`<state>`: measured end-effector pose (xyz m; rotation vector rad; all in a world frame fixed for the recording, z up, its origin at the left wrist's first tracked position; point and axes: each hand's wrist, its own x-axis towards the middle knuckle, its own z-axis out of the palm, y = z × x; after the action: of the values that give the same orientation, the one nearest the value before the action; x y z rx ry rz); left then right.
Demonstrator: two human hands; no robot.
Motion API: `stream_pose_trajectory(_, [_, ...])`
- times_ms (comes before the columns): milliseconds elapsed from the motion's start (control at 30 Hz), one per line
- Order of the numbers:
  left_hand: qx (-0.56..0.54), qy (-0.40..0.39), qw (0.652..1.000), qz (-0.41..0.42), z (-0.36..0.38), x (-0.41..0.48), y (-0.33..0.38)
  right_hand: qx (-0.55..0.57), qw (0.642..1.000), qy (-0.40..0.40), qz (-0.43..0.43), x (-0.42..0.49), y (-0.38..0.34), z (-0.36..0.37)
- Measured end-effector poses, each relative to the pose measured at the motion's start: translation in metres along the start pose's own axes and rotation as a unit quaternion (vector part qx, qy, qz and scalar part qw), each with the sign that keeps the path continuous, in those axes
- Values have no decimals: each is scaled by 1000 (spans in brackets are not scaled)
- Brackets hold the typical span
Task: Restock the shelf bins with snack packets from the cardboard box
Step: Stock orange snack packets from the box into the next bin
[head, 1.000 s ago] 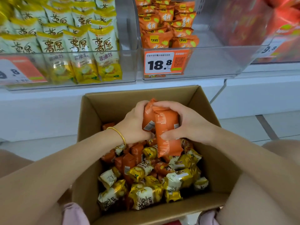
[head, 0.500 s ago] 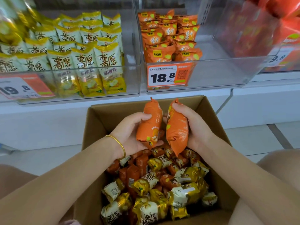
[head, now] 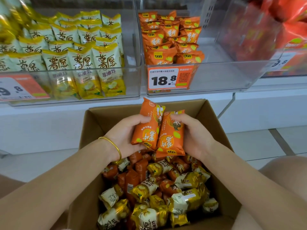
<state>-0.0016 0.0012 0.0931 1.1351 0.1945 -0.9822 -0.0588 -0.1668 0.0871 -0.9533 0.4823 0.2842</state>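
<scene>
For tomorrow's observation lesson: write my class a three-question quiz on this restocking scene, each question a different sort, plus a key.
1. True or false: the left hand and right hand hold the orange packets above the cardboard box.
2. The price tag on the bin of orange snacks reads: A 18.8, B 12.5, C 30.0?
3. Fill in: the other packets in the box are ____.
Key: 1 true; 2 A; 3 gold.

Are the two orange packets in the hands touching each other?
Touching. The head view shows the left packet and right packet pressed edge to edge, with no gap between them.
</scene>
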Motion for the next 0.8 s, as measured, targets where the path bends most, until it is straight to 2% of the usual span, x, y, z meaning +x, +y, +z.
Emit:
stream_pose_trajectory(200, [-26,-4,1000,3,-6,0,8,-6,998,45,-33,2,-3,-5])
stream_pose_trajectory(300, [-46,40,998,9,-4,1,8,-40,994,83,-51,3,-3,-5])
stream_pose_trajectory(433, [-40,94,995,24,-6,3,8,-18,987,142,-78,4,-5,-4])
stream_pose_trajectory(667, [10,55,998,2,-3,-3,10,54,987,90,-123,-5,-15,-3])
stream_pose_trajectory(800, [50,71,996,15,0,-6,13,48,987,79,-130,-7,-11,-1])
